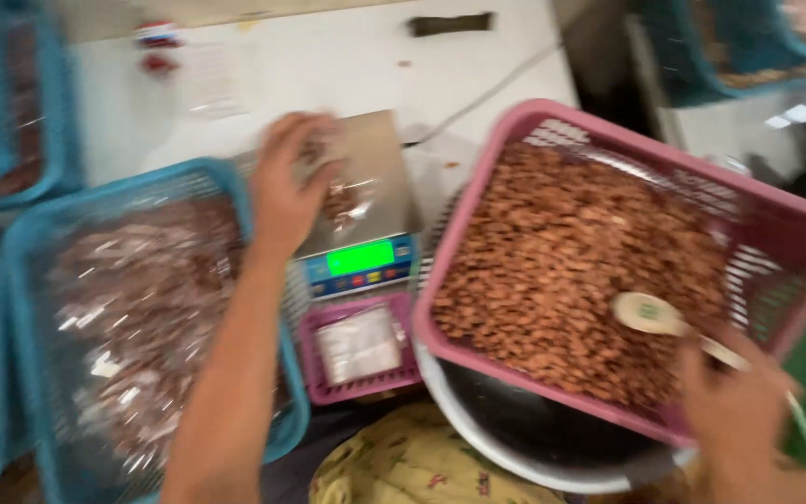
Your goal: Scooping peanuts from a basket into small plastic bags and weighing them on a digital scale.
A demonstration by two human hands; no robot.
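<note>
The left hand lay over the steel platform of a small digital weighing scale with a lit green display, its fingers curled down onto a clear plastic bag of brown nuts resting there; motion blur hid whether they truly gripped it. The right hand was closed around the handle of a pale plastic scoop, whose bowl rested on the heap of brown nuts in a pink plastic basket. That basket sat tilted on a round grey metal basin, just right of the scale. Left of the scale, a blue plastic basket held many filled clear bags. A small pink tray sat on the white counter just in front of the scale.
</note>
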